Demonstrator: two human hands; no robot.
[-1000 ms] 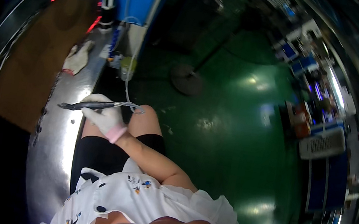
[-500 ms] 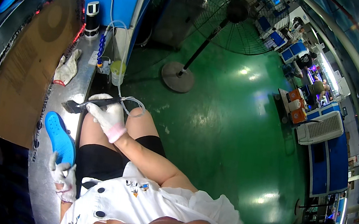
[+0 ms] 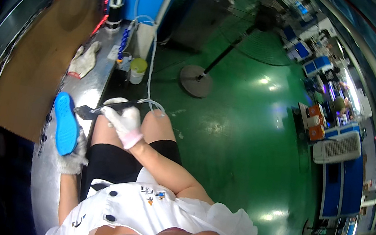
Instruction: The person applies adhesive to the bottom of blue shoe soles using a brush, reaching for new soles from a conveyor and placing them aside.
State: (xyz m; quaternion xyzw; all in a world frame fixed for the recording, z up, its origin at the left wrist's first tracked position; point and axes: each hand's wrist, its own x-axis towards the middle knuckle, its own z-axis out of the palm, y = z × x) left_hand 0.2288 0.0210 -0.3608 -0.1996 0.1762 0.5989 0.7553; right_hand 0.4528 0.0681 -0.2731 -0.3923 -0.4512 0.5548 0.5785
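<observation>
In my gloved left hand (image 3: 72, 156) is a blue shoe insole (image 3: 65, 123); the fingers wrap its lower end and right edge, partly hidden behind it. The insole is over the metal bench, with small dots showing near its upper end. My gloved right hand (image 3: 123, 119) closes round the dark handle of a brush (image 3: 88, 112), held above my thigh. The brush head points left, close to the insole's right edge; whether they touch I cannot tell. A thin clear tube (image 3: 151, 82) runs to the handle's far end.
An empty white glove (image 3: 83, 59) lies farther along the metal bench (image 3: 42, 183), beside a brown board (image 3: 32, 78). Beyond are a black-and-white cylinder (image 3: 115, 10), a blue jointed hose (image 3: 124, 41) and a yellow-topped cup (image 3: 137, 70). A stand fan (image 3: 196, 80) stands on the green floor.
My left hand has gone from loose fingers at the insole's lower end to a grip round it, and the insole is turned more upright. The brush now sits nearer the insole. The view has shifted.
</observation>
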